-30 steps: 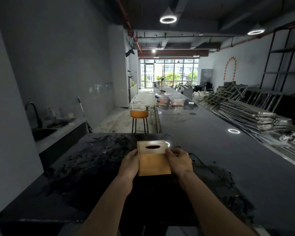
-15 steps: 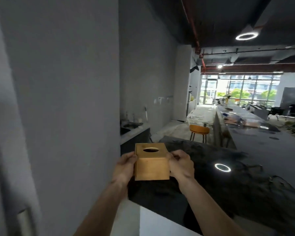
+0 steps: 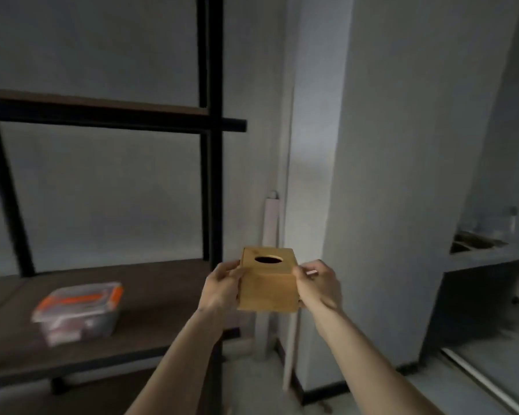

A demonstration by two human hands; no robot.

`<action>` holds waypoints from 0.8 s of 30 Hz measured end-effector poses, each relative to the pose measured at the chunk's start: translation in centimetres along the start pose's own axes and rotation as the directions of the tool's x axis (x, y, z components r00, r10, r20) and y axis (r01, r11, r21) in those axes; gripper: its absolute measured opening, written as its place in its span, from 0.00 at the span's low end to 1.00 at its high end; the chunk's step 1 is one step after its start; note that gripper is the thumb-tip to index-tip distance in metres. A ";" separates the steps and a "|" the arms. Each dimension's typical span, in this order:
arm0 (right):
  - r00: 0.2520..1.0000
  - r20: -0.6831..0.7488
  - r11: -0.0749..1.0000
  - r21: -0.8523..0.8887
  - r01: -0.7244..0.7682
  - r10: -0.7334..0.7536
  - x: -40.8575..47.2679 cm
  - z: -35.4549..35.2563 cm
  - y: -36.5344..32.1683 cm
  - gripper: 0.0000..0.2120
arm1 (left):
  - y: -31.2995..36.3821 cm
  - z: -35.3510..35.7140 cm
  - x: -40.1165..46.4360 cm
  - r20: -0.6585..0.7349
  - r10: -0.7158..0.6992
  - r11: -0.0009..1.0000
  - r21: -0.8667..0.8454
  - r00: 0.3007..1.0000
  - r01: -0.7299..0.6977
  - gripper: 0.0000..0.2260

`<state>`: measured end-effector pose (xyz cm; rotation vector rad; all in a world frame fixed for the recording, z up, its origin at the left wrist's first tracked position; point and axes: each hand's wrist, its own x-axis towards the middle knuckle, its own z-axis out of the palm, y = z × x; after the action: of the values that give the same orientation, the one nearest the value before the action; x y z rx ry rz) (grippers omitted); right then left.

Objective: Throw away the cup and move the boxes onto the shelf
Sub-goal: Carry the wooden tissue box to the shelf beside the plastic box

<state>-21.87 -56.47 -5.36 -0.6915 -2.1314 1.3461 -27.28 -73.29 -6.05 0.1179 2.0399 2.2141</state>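
A wooden tissue box [image 3: 268, 284] with an oval hole in its top is held in the air in front of me, upright. My left hand [image 3: 221, 286] grips its left side and my right hand [image 3: 318, 284] grips its right side. To the left stands a black-framed shelf [image 3: 162, 283] with dark wooden boards. A clear plastic box with an orange-trimmed lid [image 3: 78, 311] sits on the lower board. The wooden box hangs just right of the shelf's front post. No cup is in view.
A grey wall pillar [image 3: 402, 175] rises to the right of the shelf. A pale rolled tube [image 3: 271, 223] leans in the corner behind the box. A dark counter with a sink [image 3: 480, 259] is at the far right. Bare floor lies below.
My view has swung left from the dark counter to the shelf. Both hands kept hold of the wooden box and carried it along, away from the counter.
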 end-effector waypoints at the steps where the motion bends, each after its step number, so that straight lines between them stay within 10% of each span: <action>1: 0.998 0.063 1.000 -0.001 0.020 -0.020 -0.8 2.7 -1.0 0.08 | 0.0 -3.0 0.1 -0.046 0.007 1.000 0.017 0.999 -0.006 0.08; 10: 0.926 0.347 0.987 0.100 0.122 -0.149 -4.0 21.5 -5.7 0.06 | -1.1 -20.6 3.5 -0.374 0.014 0.998 0.057 0.927 0.008 0.06; 24: 0.904 0.416 0.993 -0.024 0.118 -0.097 11.3 40.1 -4.2 0.08 | -6.1 -26.3 25.6 -0.364 -0.102 0.988 0.067 0.926 0.136 0.07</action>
<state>-57.40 -76.68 -14.59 -0.3145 -2.4981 1.4866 -56.13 -94.94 -15.05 -0.4249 2.2557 2.1962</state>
